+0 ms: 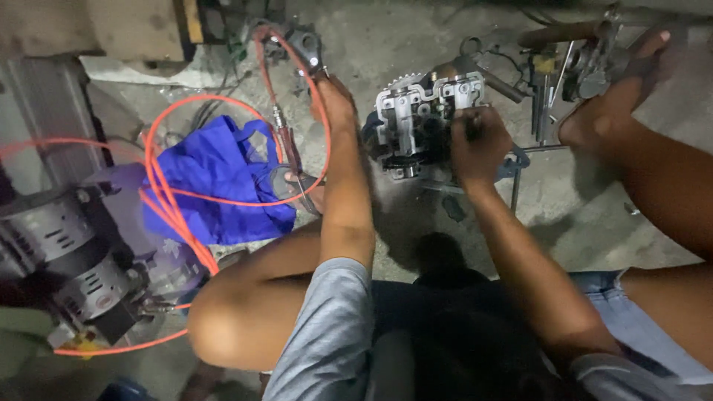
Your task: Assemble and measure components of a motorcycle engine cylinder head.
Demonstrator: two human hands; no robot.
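The metal engine part sits on the concrete floor, just in front of the person's knees. It is grey, with a toothed wheel at the top edge and a dark hole low down.

The right hand is on the right side of the part. Its fingers are curled tight together, as if around a small tool, but the tool is too small and dark to make out. The left hand reaches to the left side of the part. I cannot tell if its fingers are apart or together, because the hand points away from the camera.

To do this well, I think the left hand should hold the part very firm so it does not wobble, and the right hand should work slowly (little screws roll away fast on a floor).

An orange hose loops over a blue cloth on the left. A grey motor is cut off at the edge. Tools at the top right are dim and jumbled by a bare foot.
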